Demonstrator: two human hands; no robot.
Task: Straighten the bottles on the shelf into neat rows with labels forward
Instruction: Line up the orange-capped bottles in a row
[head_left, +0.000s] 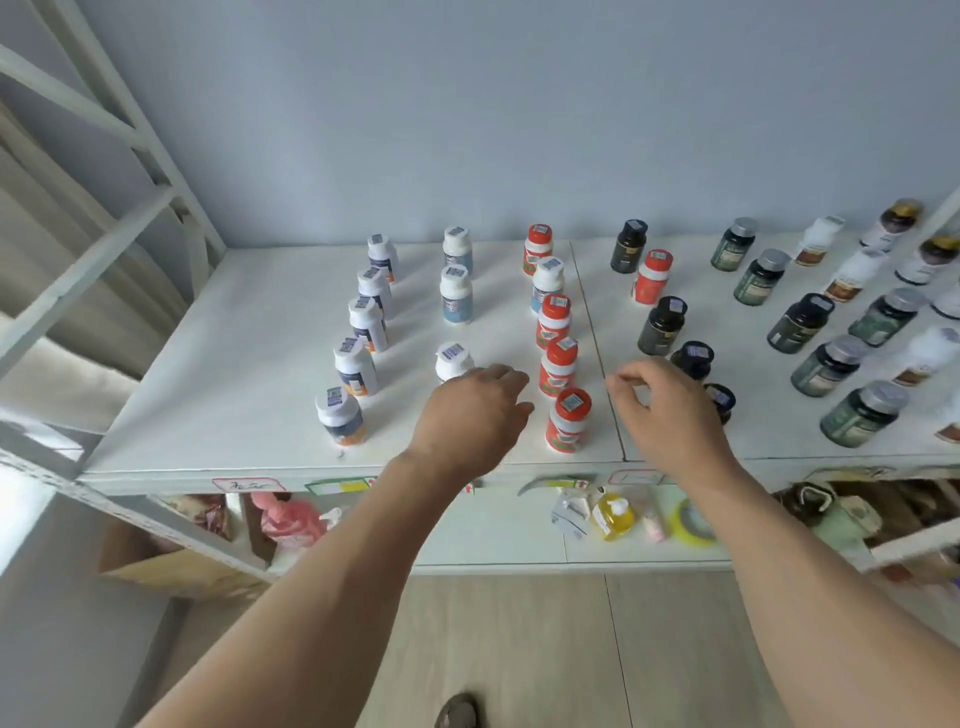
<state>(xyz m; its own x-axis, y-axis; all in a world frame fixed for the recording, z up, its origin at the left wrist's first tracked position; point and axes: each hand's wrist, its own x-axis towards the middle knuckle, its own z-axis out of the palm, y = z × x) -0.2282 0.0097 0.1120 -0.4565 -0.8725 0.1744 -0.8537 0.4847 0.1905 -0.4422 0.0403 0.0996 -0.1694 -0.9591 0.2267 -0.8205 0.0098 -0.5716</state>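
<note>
At the far left of the white shelf (249, 364) a row of five white-capped bottles (363, 332) runs front to back, tidy enough, though the front one (340, 415) stands close to the shelf's edge and a careless sleeve or forearm could, I judge, tip it off. Next comes a shorter row of white bottles with pale blue labels (456, 293); its nearest bottle (453, 360) is half hidden behind the left hand (470, 415), which reaches for it with fingers bent forward. Whether those fingers already grip the bottle or only touch it I cannot tell, since the hand's back covers the contact. The risk here is a knock sideways into the row of orange-capped bottles (558, 358) just beside it, which holds one white-capped bottle (547, 283) out of place. Further right, the right hand (670, 410) hovers above the shelf with fingers loosely curled, holding nothing visible, just in front of the dark bottles (693, 358); lowering it blindly could topple them. Beyond stand more dark green and white bottles (831, 332) in slanting rows.
</note>
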